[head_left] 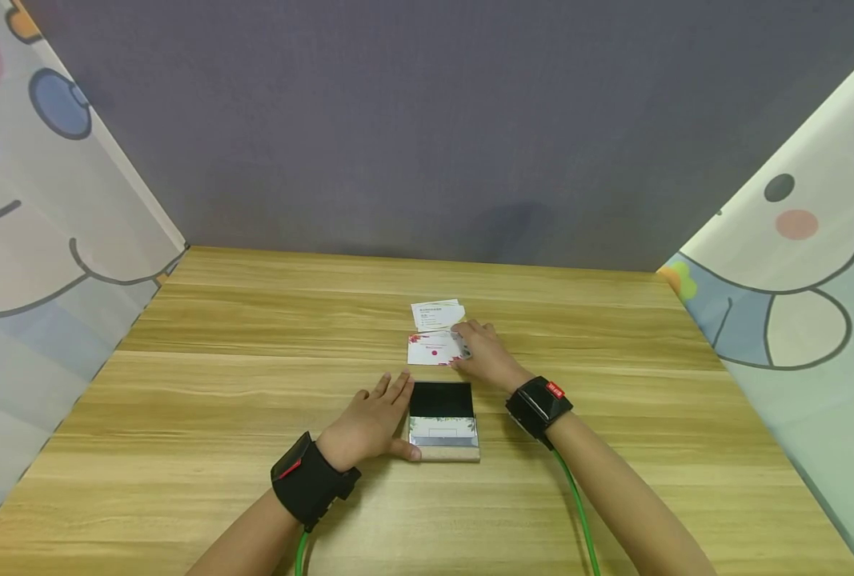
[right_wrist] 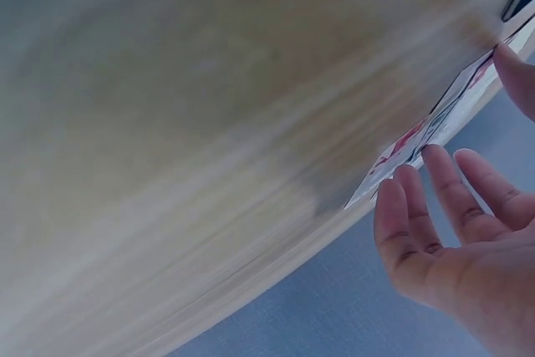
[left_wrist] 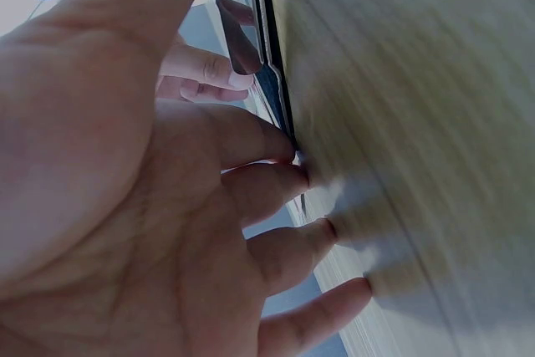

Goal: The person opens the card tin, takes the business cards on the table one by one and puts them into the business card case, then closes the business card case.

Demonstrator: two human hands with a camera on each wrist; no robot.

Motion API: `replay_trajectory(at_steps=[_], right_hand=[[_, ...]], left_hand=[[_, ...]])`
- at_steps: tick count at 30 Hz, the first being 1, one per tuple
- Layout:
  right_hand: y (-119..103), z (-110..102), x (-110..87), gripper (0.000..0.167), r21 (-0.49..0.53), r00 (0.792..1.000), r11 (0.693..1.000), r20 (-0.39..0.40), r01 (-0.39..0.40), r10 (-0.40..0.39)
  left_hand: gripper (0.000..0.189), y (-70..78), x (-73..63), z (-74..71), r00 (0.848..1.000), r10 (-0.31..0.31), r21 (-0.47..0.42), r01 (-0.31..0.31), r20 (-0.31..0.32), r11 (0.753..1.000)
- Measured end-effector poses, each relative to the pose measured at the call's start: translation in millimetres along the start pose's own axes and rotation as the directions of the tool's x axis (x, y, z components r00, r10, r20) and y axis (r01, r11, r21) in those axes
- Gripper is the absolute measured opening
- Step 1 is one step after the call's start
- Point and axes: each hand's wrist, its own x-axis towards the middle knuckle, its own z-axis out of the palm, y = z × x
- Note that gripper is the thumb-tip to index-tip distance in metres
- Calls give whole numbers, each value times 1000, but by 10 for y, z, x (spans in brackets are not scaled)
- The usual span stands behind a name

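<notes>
An opened card case (head_left: 444, 400) lies on the table, its upper half black, its lower half holding a white card with leaf print. My left hand (head_left: 372, 420) rests along the case's left side, fingers extended and thumb at the lower left corner; in the left wrist view several fingertips touch the tabletop beside the case (left_wrist: 272, 56). Farther back, my right hand (head_left: 486, 354) grips a white business card with red flowers (head_left: 430, 350) at its right end. In the right wrist view, thumb and fingertips meet opposite edges of this card (right_wrist: 393, 156).
More white business cards (head_left: 437, 314) lie just behind the red-flowered one. The wooden table (head_left: 254, 320) ends at a grey panel (head_left: 427, 144) at the back. Green cables (head_left: 578, 504) run from both wrist straps.
</notes>
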Motion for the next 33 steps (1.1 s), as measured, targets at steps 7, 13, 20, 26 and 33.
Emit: replay_trajectory(at_steps=[7,13,20,26,33], right_hand=[[2,-4,6,55,3,1000,1000,5,6,-6],[-8,-14,14,55,-1,1000,1000,10,13,-13],[-19,-17,19,55,5,1000,1000,14,-13,12],[-19,-11,17,54,0,999,999,4,-35,35],[-27,-16,4,44,27,1000,1000,-25,-14,14]], left_hand=[[100,-10,5,1,1000,5,4,-5,-2,1000],[99,-12,0,3,1000,10,5,-10,-10,1000],[100,-9,-3,2,1000,8,1,-8,-7,1000],[100,-15,0,7,1000,11,0,-11,-8,1000],[100,-17,0,9,1000,12,-2,-12,-7,1000]])
